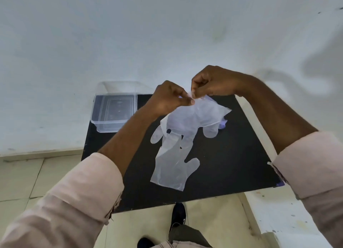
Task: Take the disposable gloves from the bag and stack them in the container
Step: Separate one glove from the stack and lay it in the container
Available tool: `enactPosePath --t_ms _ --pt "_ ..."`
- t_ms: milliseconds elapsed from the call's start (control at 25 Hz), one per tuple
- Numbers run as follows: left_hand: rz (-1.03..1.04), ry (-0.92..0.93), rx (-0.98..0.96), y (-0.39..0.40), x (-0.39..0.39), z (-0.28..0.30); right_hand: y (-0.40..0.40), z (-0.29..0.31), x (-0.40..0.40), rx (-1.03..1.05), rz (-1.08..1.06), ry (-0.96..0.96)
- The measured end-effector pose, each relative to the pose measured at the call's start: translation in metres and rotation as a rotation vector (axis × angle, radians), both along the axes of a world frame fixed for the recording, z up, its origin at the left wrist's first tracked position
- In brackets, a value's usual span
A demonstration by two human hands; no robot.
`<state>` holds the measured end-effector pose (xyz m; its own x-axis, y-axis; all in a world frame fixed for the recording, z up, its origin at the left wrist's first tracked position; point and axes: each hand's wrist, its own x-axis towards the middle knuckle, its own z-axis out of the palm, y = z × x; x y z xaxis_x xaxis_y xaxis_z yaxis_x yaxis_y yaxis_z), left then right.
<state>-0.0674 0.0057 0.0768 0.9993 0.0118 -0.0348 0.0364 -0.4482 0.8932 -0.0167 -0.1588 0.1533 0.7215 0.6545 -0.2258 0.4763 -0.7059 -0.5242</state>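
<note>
Above the black table (222, 170) my left hand (168, 98) and my right hand (211, 83) pinch the top edge of a thin clear plastic bag (200, 116), fingertips almost touching. The bag hangs crumpled below them with glove fingers showing through at its lower edge. A translucent disposable glove (173, 166) lies flat on the table under the bag, its cuff toward me. The clear rectangular container (115, 108) stands at the table's far left corner, apart from both hands, and looks to hold nothing.
A small purple scrap (222, 124) lies by the bag's right side. The table stands against a white wall (167, 34). Beyond its near edge are tiled floor and my dark shoe (178, 217). A white ledge (278, 210) runs along the right.
</note>
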Motion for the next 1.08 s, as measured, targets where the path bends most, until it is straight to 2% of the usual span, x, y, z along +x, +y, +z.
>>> enactPosePath --t_ms 80,160,320,400,480,560,640,720,920,1080 --pt "0.012 -0.006 -0.111 0.011 0.0 0.006 -0.012 -0.002 0.0 0.201 -0.178 -0.049" --pt "0.039 0.006 -0.188 0.025 0.003 0.009 -0.032 -0.015 0.003 0.363 -0.337 0.01" --pt "0.065 0.02 -0.214 0.049 0.02 0.008 -0.047 -0.058 0.014 0.425 -0.383 0.158" --pt "0.114 0.03 -0.171 0.059 0.03 0.006 -0.032 -0.071 0.022 0.513 -0.427 0.115" --pt "0.165 0.038 -0.039 0.071 0.039 0.005 -0.015 -0.075 0.037 0.588 -0.464 0.053" --pt "0.218 0.062 0.056 0.082 0.046 0.005 0.0 -0.077 0.053 0.589 -0.463 -0.01" --pt "0.262 0.075 0.061 0.093 0.051 0.004 0.014 -0.079 0.066 0.577 -0.459 -0.015" --pt "0.302 0.094 -0.041 0.101 0.057 0.002 0.029 -0.082 0.077 0.613 -0.474 0.057" --pt "0.388 0.072 -0.615 0.116 0.068 -0.008 0.07 -0.077 0.086 0.864 -0.527 0.366" --pt "0.393 0.035 -0.703 0.142 0.083 -0.024 0.114 -0.077 0.094 0.915 -0.533 0.43"
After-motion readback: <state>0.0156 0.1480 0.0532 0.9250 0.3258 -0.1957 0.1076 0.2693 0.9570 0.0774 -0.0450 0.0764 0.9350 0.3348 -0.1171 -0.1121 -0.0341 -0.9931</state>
